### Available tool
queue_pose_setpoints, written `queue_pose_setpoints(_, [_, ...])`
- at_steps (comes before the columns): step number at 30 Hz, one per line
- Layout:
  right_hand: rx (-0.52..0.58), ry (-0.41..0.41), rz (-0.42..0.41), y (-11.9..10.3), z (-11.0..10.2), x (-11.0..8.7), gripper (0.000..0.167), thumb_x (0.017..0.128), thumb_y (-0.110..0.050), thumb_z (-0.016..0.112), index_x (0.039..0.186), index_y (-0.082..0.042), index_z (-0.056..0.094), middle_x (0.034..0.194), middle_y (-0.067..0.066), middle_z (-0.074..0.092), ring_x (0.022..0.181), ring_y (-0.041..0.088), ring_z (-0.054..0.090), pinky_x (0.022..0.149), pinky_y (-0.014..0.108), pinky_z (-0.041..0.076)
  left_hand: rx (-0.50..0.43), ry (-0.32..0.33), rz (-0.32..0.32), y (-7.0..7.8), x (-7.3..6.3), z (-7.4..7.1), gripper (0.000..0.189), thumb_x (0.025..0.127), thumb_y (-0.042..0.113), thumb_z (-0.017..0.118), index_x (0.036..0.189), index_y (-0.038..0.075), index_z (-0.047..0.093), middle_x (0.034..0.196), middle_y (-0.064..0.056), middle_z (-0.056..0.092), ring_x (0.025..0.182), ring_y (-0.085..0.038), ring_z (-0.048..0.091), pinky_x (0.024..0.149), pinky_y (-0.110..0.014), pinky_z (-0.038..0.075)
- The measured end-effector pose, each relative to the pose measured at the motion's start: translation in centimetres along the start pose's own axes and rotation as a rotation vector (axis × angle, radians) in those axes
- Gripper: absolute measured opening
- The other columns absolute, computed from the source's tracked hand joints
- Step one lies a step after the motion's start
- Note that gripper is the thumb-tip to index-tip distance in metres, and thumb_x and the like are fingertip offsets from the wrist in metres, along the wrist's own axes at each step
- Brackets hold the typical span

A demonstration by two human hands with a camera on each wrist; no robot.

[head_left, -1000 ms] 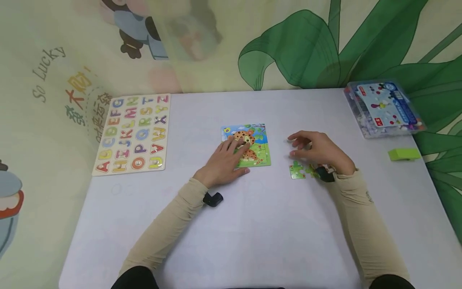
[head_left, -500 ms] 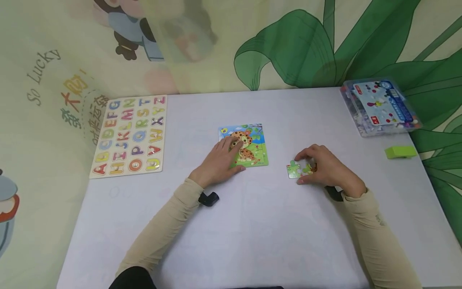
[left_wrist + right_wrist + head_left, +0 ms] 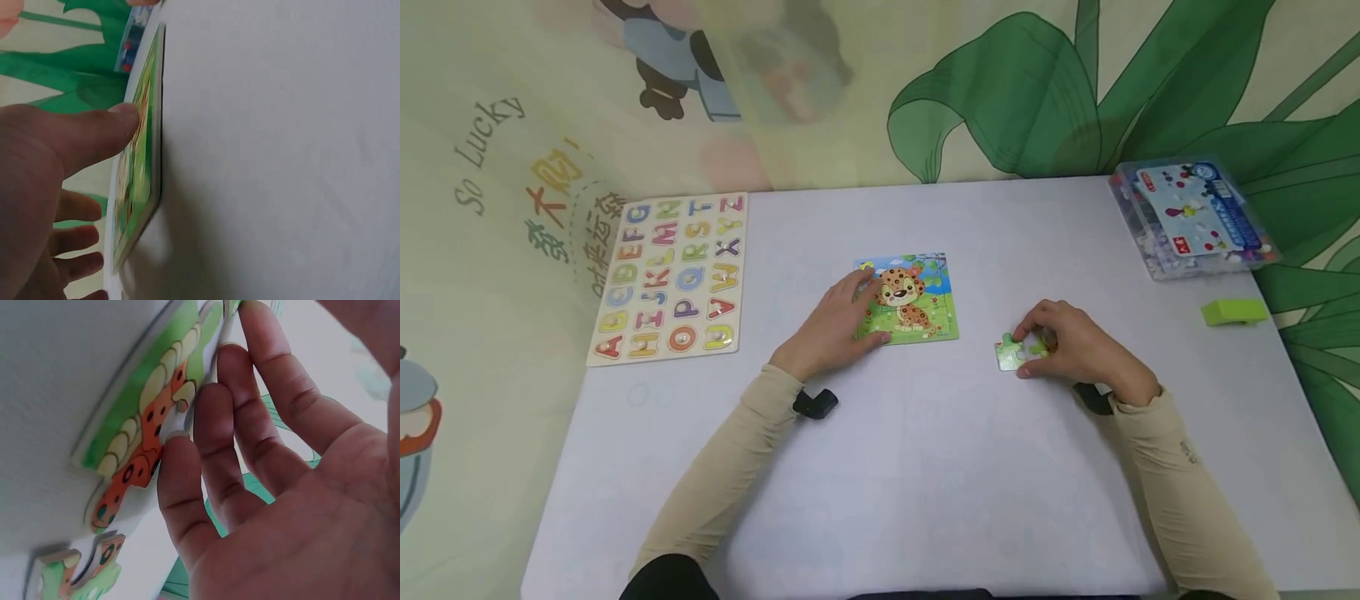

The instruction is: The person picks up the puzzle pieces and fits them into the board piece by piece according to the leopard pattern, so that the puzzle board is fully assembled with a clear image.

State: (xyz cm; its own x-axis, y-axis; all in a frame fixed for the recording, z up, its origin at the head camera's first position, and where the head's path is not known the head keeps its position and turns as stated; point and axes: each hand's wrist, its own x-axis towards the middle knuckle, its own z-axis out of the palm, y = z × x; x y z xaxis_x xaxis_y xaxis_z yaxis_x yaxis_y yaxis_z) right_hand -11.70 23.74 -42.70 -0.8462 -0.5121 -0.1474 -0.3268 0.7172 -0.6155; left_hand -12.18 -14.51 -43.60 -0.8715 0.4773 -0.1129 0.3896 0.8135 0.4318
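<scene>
A leopard puzzle [image 3: 917,304] lies flat in the middle of the table. My left hand [image 3: 831,321] is at its left side, fingers extended over the edge; the left wrist view shows the thumb [image 3: 94,134] over the puzzle's green border. Farther right, my right hand [image 3: 1075,346] has thumb and index finger at opposite edges of a small green jigsaw piece [image 3: 1009,354] on the table. The right wrist view shows spotted orange-and-green jigsaw pieces [image 3: 147,419] beside the fingertips and another piece [image 3: 56,575] apart from them. The right thumb's tip is hidden there.
An alphabet board [image 3: 673,279] lies at the back left. A clear plastic box [image 3: 1195,218] with a printed label stands at the back right, and a lime-green block [image 3: 1234,312] lies in front of it. A printed wall cloth rises behind the table.
My left hand slides left, uncovering the leopard picture. My right hand lowers from above the loose jigsaw pieces, its thumb and index finger coming to the green piece's edges.
</scene>
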Motion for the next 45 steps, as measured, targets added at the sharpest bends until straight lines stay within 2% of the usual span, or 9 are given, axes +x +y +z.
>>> queue_pose_setpoints(7, [-0.004, 0.011, 0.0, -0.2, 0.0, 0.2, 0.042, 0.073, -0.013, 0.099, 0.107, -0.01, 0.074, 0.107, 0.005, 0.073, 0.095, 0.02, 0.06, 0.079, 0.029, 0.048, -0.052, -0.061, -0.017, -1.5, -0.5, -0.7, 0.088, 0.1, 0.043, 0.072, 0.167, 0.005, 0.03, 0.176, -0.013, 0.023, 0.163, -0.034, 0.023, 0.133, -0.048, 0.023])
queue_pose_setpoints(11, [0.021, 0.025, -0.003, -0.3, 0.2, 0.3, 0.041, 0.073, -0.014, 0.099, 0.108, -0.009, 0.077, 0.098, 0.002, 0.073, 0.089, 0.018, 0.062, 0.072, 0.025, 0.049, -0.063, -0.073, -0.026, -2.0, -0.8, -0.8, 0.088, 0.099, 0.044, 0.073, 0.166, 0.004, 0.032, 0.176, -0.011, 0.023, 0.163, -0.034, 0.025, 0.133, -0.049, 0.024])
queue_pose_setpoints(19, [0.009, 0.082, -0.017, -0.5, 0.5, 0.9, 0.041, 0.075, -0.013, 0.098, 0.111, -0.006, 0.081, 0.086, 0.002, 0.073, 0.077, 0.016, 0.06, 0.065, 0.023, 0.046, -0.065, -0.052, 0.032, -2.6, -1.2, -0.5, 0.095, 0.095, 0.046, 0.078, 0.167, 0.006, 0.031, 0.177, -0.01, 0.024, 0.163, -0.034, 0.023, 0.133, -0.05, 0.024])
queue_pose_setpoints(25, [-0.021, 0.16, -0.081, -0.9, 0.5, 1.6, 0.041, 0.075, -0.012, 0.097, 0.113, -0.006, 0.082, 0.085, 0.001, 0.073, 0.074, 0.015, 0.058, 0.063, 0.023, 0.044, -0.031, -0.023, 0.063, -2.9, -1.1, -0.1, 0.093, 0.095, 0.046, 0.08, 0.166, 0.006, 0.034, 0.176, -0.008, 0.026, 0.164, -0.033, 0.021, 0.133, -0.051, 0.023])
queue_pose_setpoints(31, [-0.007, 0.221, -0.227, -2.2, 1.1, 3.5, 0.039, 0.074, -0.008, 0.097, 0.11, -0.01, 0.083, 0.088, 0.0, 0.077, 0.074, 0.016, 0.063, 0.065, 0.027, 0.048, -0.03, -0.021, 0.062, -2.6, -1.2, -0.3, 0.095, 0.093, 0.045, 0.082, 0.165, 0.006, 0.035, 0.175, -0.009, 0.029, 0.164, -0.032, 0.022, 0.133, -0.05, 0.023])
queue_pose_setpoints(35, [0.025, 0.195, -0.282, -3.7, 2.0, 5.6, 0.036, 0.075, -0.011, 0.096, 0.109, -0.009, 0.083, 0.09, 0.002, 0.079, 0.074, 0.016, 0.064, 0.066, 0.028, 0.047, -0.014, -0.03, 0.056, -2.5, -1.2, -0.3, 0.096, 0.092, 0.045, 0.083, 0.165, 0.005, 0.036, 0.174, -0.009, 0.029, 0.165, -0.03, 0.021, 0.133, -0.049, 0.022])
queue_pose_setpoints(41, [0.071, 0.073, -0.271, -6.5, 3.9, 9.1, 0.04, 0.077, -0.017, 0.096, 0.113, -0.006, 0.082, 0.093, 0.003, 0.079, 0.079, 0.017, 0.067, 0.071, 0.03, 0.051, -0.006, -0.079, 0.057, -2.6, -1.2, -0.6, 0.093, 0.095, 0.042, 0.08, 0.167, 0.007, 0.032, 0.176, -0.007, 0.024, 0.165, -0.028, 0.019, 0.134, -0.048, 0.018])
queue_pose_setpoints(45, [0.087, 0.021, -0.274, -8.0, 5.4, 10.8, 0.042, 0.08, -0.018, 0.095, 0.116, -0.005, 0.08, 0.093, 0.003, 0.077, 0.08, 0.016, 0.065, 0.074, 0.032, 0.053, -0.034, -0.106, 0.075, -2.9, -1.2, -1.0, 0.09, 0.097, 0.035, 0.077, 0.168, 0.008, 0.028, 0.177, -0.006, 0.023, 0.166, -0.027, 0.016, 0.135, -0.049, 0.015])
